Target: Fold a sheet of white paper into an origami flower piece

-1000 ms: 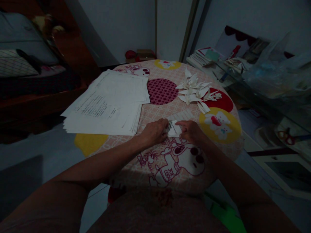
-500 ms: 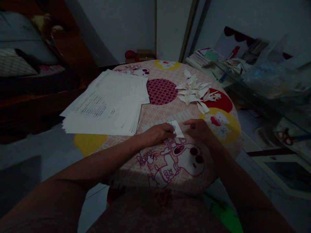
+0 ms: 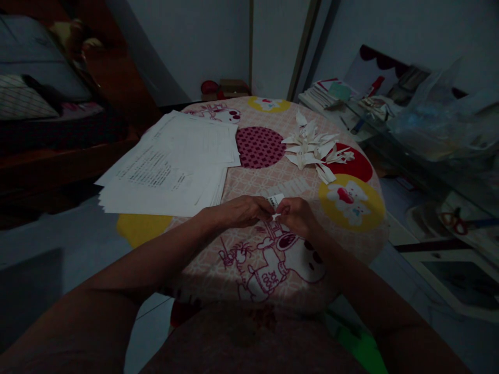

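Observation:
A small folded piece of white paper (image 3: 277, 199) with some print on it is pinched between my two hands above the patterned tablecloth (image 3: 253, 182). My left hand (image 3: 252, 211) grips its left side, fingers closed. On the right side my right hand (image 3: 295, 214) closes its fingers on the same paper, the fingertips of both hands nearly touching. My fingers hide much of the paper. Several folded white paper shapes (image 3: 310, 145) lie in a cluster farther back on the right. A stack of printed sheets (image 3: 171, 166) rests on the left of the table.
To the right, a glass shelf (image 3: 413, 156) holds a clear plastic bag (image 3: 429, 124), a pile of papers (image 3: 322, 96) and scissors (image 3: 454, 221). A wooden bench (image 3: 117, 67) with cushions stands at the left. A cardboard box (image 3: 234, 86) is behind the table.
My right hand has moved left and taken hold of the small paper, which it was apart from before. Less of the paper shows now. My left hand has stayed nearly in place.

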`<state>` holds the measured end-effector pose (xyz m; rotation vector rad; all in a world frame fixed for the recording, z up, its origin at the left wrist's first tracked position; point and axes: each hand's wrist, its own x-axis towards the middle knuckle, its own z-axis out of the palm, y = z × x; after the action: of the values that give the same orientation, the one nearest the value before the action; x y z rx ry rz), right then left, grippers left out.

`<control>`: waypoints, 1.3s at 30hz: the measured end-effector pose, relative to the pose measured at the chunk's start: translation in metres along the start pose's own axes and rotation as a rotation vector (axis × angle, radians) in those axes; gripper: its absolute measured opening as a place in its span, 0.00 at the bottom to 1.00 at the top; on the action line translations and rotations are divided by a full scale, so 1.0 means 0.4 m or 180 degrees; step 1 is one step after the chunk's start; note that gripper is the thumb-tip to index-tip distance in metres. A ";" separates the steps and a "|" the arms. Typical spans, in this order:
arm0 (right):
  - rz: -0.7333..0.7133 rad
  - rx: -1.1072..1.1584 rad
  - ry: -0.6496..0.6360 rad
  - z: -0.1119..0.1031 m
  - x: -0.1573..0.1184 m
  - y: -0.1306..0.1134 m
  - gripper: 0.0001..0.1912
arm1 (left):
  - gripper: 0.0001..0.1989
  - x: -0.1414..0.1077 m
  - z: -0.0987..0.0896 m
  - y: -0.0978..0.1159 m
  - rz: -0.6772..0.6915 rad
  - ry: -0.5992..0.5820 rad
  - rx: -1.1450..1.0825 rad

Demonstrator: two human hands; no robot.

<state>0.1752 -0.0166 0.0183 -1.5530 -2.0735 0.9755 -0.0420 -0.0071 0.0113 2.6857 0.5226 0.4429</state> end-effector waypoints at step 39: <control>-0.0317 -0.0332 0.0343 -0.041 0.113 0.015 0.14 | 0.11 0.015 0.035 0.004 -0.0135 0.0364 0.0254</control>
<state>0.1753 0.0317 0.0206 -1.5008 -2.1335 0.7432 -0.0312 -0.0100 0.0009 2.7312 0.6412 0.5778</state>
